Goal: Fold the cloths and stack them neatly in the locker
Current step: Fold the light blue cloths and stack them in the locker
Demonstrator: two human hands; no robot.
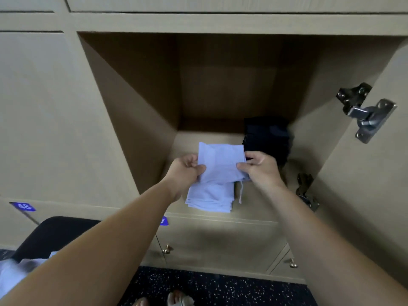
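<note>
Two hands [184, 171] [261, 167], one cloth [220, 162], two stacks [209, 198] [268, 138]

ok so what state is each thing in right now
held cloth: folded, held over the pale stack
left hand: pinching its left edge
right hand: pinching its right edge
pale stack: folded, piled at the front
dark stack: folded, back right
locker door: open

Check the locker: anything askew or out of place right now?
A loose thread dangles from the light cloth that the left hand and right hand hold, hanging beside the light stack below. Nothing else stands out.
</note>
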